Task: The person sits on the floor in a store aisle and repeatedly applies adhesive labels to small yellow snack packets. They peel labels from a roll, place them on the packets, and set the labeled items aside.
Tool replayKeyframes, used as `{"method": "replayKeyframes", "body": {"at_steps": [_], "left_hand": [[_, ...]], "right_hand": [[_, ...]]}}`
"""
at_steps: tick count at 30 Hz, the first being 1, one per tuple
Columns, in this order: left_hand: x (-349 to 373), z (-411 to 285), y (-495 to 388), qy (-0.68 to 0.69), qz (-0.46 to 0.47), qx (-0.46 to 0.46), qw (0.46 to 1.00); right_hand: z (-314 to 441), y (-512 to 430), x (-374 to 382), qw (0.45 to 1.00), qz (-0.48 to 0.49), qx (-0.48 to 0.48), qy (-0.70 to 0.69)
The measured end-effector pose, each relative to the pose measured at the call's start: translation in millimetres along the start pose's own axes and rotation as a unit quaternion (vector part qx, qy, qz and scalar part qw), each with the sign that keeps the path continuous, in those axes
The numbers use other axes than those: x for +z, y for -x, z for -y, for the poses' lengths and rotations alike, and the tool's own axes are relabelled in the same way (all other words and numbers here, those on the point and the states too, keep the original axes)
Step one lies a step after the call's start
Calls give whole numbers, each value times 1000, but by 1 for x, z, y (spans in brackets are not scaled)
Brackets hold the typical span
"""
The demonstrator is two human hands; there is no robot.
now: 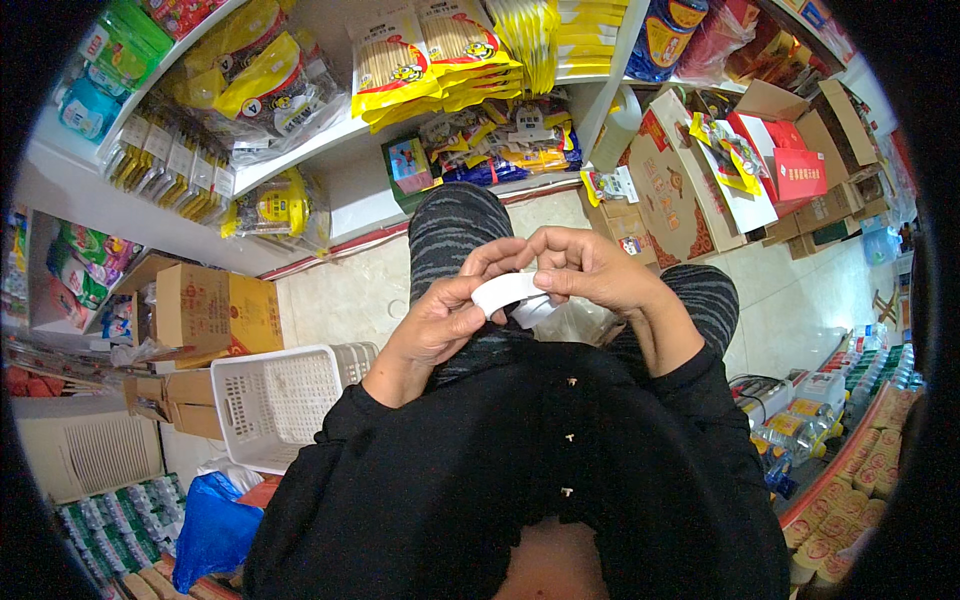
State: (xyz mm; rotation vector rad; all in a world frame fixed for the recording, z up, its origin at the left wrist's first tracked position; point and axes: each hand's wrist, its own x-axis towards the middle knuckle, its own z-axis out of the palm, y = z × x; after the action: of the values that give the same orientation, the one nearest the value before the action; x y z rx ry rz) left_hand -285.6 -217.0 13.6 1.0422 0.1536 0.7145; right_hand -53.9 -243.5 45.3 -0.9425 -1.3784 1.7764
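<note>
A white curved strip (pixel 504 291), perhaps a roll of paper labels, is held between my two hands above my knees. My left hand (pixel 442 311) pinches its left end between thumb and fingers. With thumb and bent fingers, my right hand (pixel 581 268) grips the right end. A loose white length (pixel 534 310) hangs just under the strip, partly hidden by it. Below the hands, between my legs, lies a clear plastic bag (pixel 581 321), whose contents I cannot make out.
Ahead, a white shelf (pixel 367 217) holds yellow packs of wooden sticks (pixel 390 64) and other bagged goods. An off-white plastic basket (pixel 277 405) and cardboard boxes (pixel 191 307) stand at left. Cartons (pixel 671 187) are at right, with bottles (pixel 799 431) nearer me.
</note>
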Motion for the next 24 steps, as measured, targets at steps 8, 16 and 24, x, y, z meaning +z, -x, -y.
{"method": "replayKeyframes", "body": {"at_steps": [8, 16, 24], "left_hand": [[2, 16, -3, 176, 5, 15, 984], [-1, 32, 1, 78, -120, 32, 989], [-4, 33, 3, -29, -129, 66, 989]], "right_hand": [[-9, -6, 22, 994, 18, 12, -110], [-16, -12, 28, 983, -35, -11, -179], [-16, -12, 29, 975, -27, 6, -222]]}}
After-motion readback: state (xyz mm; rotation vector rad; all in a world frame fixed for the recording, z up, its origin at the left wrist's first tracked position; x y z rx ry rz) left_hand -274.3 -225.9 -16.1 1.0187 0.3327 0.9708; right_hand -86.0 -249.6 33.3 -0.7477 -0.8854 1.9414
